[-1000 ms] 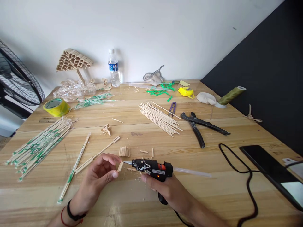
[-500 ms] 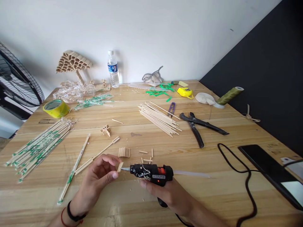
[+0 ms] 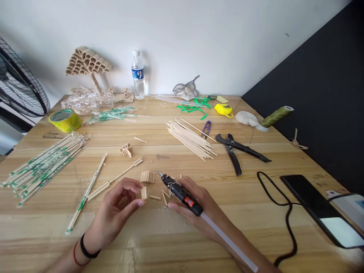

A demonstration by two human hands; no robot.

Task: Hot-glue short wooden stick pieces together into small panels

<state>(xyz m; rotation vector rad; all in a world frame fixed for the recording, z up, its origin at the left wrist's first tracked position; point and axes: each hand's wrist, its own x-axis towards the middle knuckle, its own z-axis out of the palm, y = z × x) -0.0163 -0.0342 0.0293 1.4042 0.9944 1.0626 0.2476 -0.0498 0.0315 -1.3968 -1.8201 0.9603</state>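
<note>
Between the thumb and fingers of my left hand (image 3: 121, 204) is a small piece made of short sticks (image 3: 144, 193). My right hand (image 3: 199, 201) is wrapped round a black glue gun (image 3: 182, 195), its nozzle pointing up and left, apart from the piece. A long clear glue stick (image 3: 227, 240) extends from the back of the gun. Just beyond my left fingers lies a small panel of short sticks (image 3: 148, 176). Loose short sticks (image 3: 155, 197) lie on the table between my hands.
Long thin sticks (image 3: 192, 140) lie mid-table beside purple snips (image 3: 207, 129) and black cutters (image 3: 234, 151). Wrapped sticks (image 3: 48, 167) and yellow tape (image 3: 65, 120) are at left. A bottle (image 3: 138, 77) stands at the back. A black cable (image 3: 288, 216) and a phone (image 3: 321, 208) are at right.
The glue gun has turned from pointing left to pointing up and left, and its nozzle has come away from the small piece. The piece now stands more upright in my left fingers.
</note>
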